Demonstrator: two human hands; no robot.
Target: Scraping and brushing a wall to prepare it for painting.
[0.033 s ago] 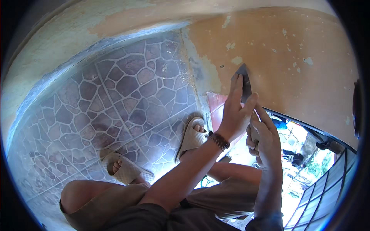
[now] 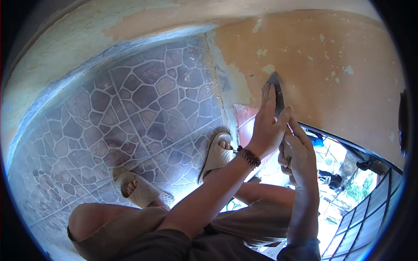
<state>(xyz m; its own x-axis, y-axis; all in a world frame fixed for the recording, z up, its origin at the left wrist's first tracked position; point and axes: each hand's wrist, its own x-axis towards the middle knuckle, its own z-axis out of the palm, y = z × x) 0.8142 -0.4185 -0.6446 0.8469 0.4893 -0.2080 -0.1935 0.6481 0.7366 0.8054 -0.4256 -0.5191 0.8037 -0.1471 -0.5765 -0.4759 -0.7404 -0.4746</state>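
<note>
A scraper (image 2: 279, 98) with a dark, pointed-looking blade meets the orange painted wall (image 2: 305, 56), its tip just below a pale patch of bare plaster (image 2: 268, 68). My left hand (image 2: 268, 126), with a beaded bracelet on the wrist, presses its straight, close-set fingers along the blade, the thumb to the side of it. Closed round the handle end is my right hand (image 2: 299, 158), its index finger reaching up toward the left thumb. The handle itself is mostly hidden by my hands.
Stone-patterned floor tiles (image 2: 143, 95) spread out at left, bordered by a curved, peeling wall base (image 2: 56, 89). My sandalled feet stand below my arms. At right are a bright opening with clutter (image 2: 333, 178) and a dark barred panel (image 2: 365, 215). Small paint chips mark the wall.
</note>
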